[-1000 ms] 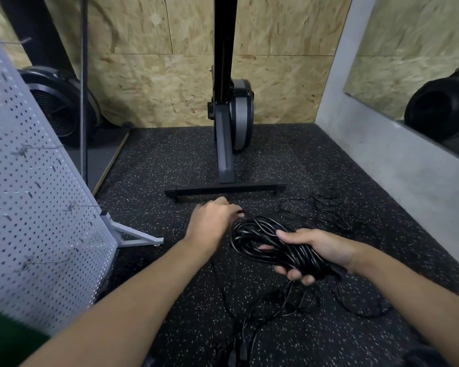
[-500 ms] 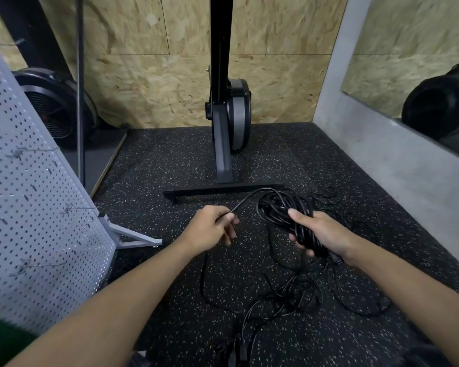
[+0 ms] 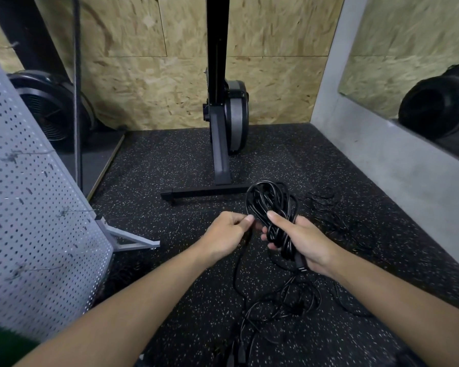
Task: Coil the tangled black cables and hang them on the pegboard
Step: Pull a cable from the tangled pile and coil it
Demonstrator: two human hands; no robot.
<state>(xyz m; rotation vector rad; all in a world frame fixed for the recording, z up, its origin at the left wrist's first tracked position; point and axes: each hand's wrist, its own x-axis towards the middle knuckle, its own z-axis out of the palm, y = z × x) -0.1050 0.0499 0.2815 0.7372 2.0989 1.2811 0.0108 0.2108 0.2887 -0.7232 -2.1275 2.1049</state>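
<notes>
My right hand grips a bundle of coiled black cable, its loops standing upright above my fingers. My left hand pinches a strand of the same cable right beside the coil. From there the cable hangs down to a loose tangle of black cable on the speckled floor below my hands. More thin black cable lies on the floor to the right. The white pegboard leans at the left, with several wire hooks sticking out.
A black exercise machine stands straight ahead, its floor bar just beyond my hands. The pegboard's metal foot juts onto the floor at the left. A grey wall with a mirror runs along the right.
My right hand has turned the coil upright and raised it. My left hand has brought its strand in from the left until it meets the coil.
</notes>
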